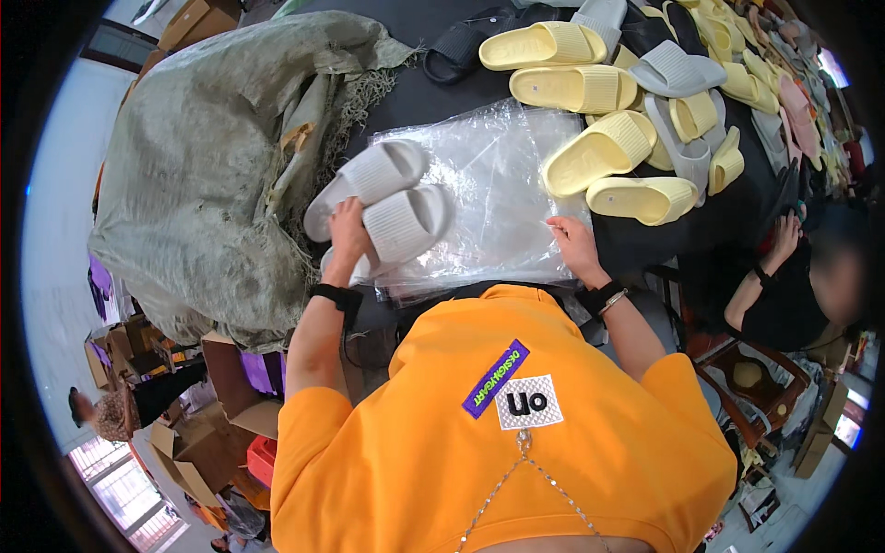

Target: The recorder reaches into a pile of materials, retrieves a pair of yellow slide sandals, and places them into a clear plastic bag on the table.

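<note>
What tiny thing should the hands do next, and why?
I'd probably have the right hand gently lift the top layer of clear plastic: it is right at the sheet's right side, and the left hand is busy holding grey slippers over the left side.

Passable above the flat clear plastic bags [498, 198], between the grey slides [401, 224] in the left grip [348, 230] and the right grip [575, 247]. Blocked leftward by the bulky woven sack [212, 166], close beside the grey slides. Blocked at far right by overlapping yellow slides [599, 152]. Narrowly open over bare table [419, 106] between woven sack and bags, up to the black sandal [456, 51]. Also open just right of the right grip, nearer than the yellow slides. Bounded at the near edge by the orange shirt [415, 396].
</note>
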`<action>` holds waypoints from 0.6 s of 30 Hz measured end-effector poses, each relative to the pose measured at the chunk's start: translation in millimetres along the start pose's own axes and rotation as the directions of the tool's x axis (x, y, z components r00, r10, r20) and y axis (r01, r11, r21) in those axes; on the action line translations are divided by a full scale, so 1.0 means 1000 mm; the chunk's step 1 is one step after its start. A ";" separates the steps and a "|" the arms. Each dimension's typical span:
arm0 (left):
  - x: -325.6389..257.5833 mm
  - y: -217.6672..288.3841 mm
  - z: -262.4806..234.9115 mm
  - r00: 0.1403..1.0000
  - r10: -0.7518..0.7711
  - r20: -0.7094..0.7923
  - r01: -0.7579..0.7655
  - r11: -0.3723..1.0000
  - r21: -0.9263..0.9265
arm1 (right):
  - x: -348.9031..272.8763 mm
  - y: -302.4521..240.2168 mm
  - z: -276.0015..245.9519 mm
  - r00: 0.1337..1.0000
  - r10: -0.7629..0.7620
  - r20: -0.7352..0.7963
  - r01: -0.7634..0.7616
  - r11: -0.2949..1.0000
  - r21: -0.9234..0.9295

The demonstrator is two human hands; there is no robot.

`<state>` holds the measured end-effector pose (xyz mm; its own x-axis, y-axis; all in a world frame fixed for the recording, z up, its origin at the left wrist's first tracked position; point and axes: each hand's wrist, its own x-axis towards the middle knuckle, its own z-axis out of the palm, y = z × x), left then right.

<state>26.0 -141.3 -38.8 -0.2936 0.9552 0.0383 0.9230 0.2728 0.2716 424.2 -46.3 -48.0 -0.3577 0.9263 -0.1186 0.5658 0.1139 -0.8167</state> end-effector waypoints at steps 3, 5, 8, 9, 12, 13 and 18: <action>0.004 -0.021 -0.005 0.993 -0.097 -0.063 0.097 0.995 0.008 | -0.002 0.000 -0.002 1.000 -0.029 0.010 0.030 0.998 -0.048; 0.011 -0.008 -0.017 0.994 -0.087 -0.063 0.088 0.996 0.020 | -0.009 0.001 -0.008 0.997 -0.082 0.003 0.082 0.991 -0.108; 0.019 0.028 -0.036 0.995 0.008 -0.098 -0.009 1.000 -0.006 | -0.015 0.005 -0.008 0.990 -0.139 0.005 0.137 0.971 -0.198; 0.022 0.043 -0.040 0.987 0.085 -0.133 -0.091 0.995 -0.036 | -0.015 0.006 -0.010 0.990 -0.134 0.045 0.141 0.953 -0.270; 0.030 0.089 -0.042 0.961 0.234 -0.149 -0.245 0.968 -0.060 | -0.017 0.017 -0.003 0.964 -0.264 0.021 0.256 0.913 -0.317; 0.034 0.103 -0.039 0.948 0.294 -0.121 -0.301 0.953 -0.040 | -0.014 0.018 -0.004 0.953 -0.301 0.032 0.294 0.894 -0.338; 0.042 0.129 0.013 0.930 0.293 0.221 -0.286 0.956 -0.064 | -0.016 -0.003 -0.006 0.955 -0.293 -0.055 0.227 0.834 -0.502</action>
<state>136.1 -64.0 -14.2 0.0527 0.9939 -0.0969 0.9505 -0.0201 0.3100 432.9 -59.6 -40.6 -0.4666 0.8705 0.1568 0.7640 0.4860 -0.4244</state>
